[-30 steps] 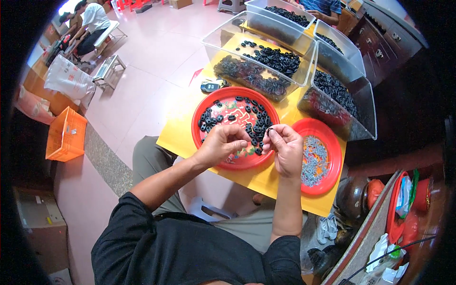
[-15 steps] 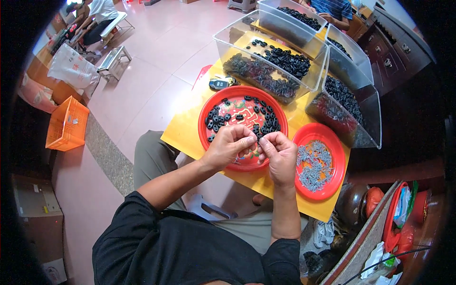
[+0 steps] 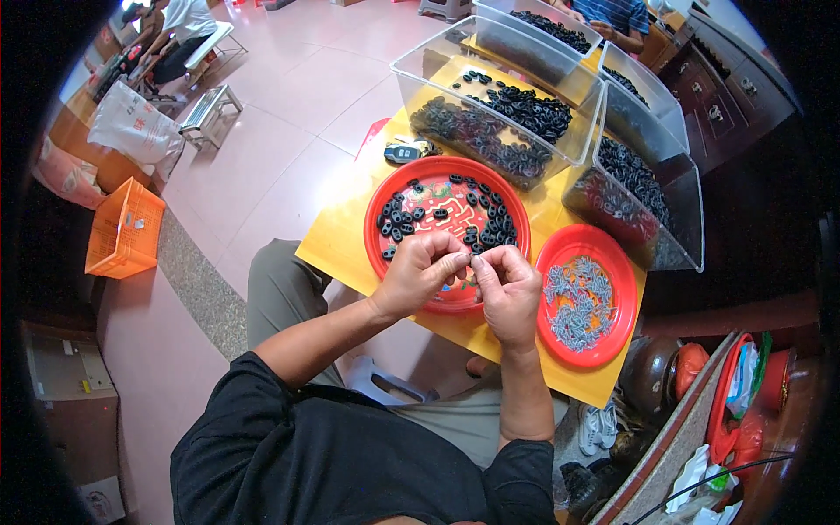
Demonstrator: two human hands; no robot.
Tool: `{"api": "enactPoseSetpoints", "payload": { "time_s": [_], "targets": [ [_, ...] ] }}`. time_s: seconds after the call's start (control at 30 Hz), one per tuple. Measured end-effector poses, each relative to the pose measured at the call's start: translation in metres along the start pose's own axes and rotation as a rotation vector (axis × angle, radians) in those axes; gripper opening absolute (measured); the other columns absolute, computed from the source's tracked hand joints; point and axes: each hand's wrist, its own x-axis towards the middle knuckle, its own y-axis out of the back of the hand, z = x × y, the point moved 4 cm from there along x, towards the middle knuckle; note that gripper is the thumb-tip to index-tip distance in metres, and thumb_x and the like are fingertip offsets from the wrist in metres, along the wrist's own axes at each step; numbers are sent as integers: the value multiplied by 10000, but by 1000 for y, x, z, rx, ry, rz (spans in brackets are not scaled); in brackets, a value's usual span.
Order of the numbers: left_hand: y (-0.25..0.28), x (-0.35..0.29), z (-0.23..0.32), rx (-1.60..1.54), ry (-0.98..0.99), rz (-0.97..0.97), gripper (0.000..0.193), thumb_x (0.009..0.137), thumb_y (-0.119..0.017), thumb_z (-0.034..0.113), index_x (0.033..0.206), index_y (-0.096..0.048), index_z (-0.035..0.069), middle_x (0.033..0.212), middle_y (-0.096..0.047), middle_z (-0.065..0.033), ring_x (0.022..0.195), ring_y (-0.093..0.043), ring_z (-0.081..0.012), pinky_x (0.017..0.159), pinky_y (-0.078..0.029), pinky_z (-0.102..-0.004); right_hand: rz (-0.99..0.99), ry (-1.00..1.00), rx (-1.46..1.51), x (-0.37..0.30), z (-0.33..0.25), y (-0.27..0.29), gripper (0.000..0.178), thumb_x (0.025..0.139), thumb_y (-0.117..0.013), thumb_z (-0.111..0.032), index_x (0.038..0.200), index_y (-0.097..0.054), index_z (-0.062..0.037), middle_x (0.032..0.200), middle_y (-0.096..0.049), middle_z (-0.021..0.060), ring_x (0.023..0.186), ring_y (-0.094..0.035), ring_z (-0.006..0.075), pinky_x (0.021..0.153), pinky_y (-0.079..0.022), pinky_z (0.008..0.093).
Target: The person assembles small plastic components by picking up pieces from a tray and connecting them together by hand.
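Over the near rim of a round red tray (image 3: 376,188), my left hand (image 3: 423,273) and my right hand (image 3: 509,290) meet fingertip to fingertip. Both are closed in a pinch. Whatever sits between the fingertips is tiny and mostly covered; only a dark speck shows. Inside the tray lie small black oval pieces with holes (image 3: 494,223), bunched at the left and right sides, with one piece (image 3: 440,213) alone near the middle. A smaller red plate (image 3: 623,302) by my right hand holds many small grey-silver slender pieces (image 3: 579,306).
Clear plastic bins (image 3: 582,144) with many black pieces stand at the back and right of the yellow tabletop (image 3: 337,249). A dark key fob (image 3: 402,154) lies behind the tray. Another person (image 3: 617,22) sits beyond the bins. An orange crate (image 3: 127,227) stands on the floor at left.
My right hand has shifted slightly left, closer against the left fingertips. My left hand stays nearly in place, and the pieces in tray and plate look the same.
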Motion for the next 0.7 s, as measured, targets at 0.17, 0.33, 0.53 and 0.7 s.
{"api": "enactPoseSetpoints", "payload": {
  "time_s": [0.17,0.33,0.53,0.7],
  "targets": [
    [2,1,9,354,-202,78,160,909,-561,103,789,-590,0,659,-593,-22,588,-556,-63,512,-441,-216,-14,-82,145,1,9,-2,96,870,-602,-60,785,-570,-30,659,-573,-6,538,-503,34,477,-418,188],
    [3,7,2,134,-23,-19,201,939,-516,140,820,-603,4,693,-610,-25,602,-567,-68,518,-439,-210,14,-115,266,2,10,-2,91,873,-612,-70,799,-576,-30,663,-571,-7,542,-508,35,470,-433,183],
    [8,-2,-11,-169,126,-61,327,975,-453,290,841,-596,28,686,-559,17,579,-479,-30,504,-400,-177,41,-72,341,0,10,-1,69,873,-610,-51,818,-586,-18,667,-569,-8,553,-516,39,496,-443,183],
    [7,-1,-2,-112,158,-111,280,953,-493,247,777,-585,49,665,-545,22,577,-465,-23,505,-374,-176,-11,50,240,-1,6,-4,90,884,-607,-77,904,-607,11,722,-595,16,598,-541,52,547,-464,194]
  ]
}}
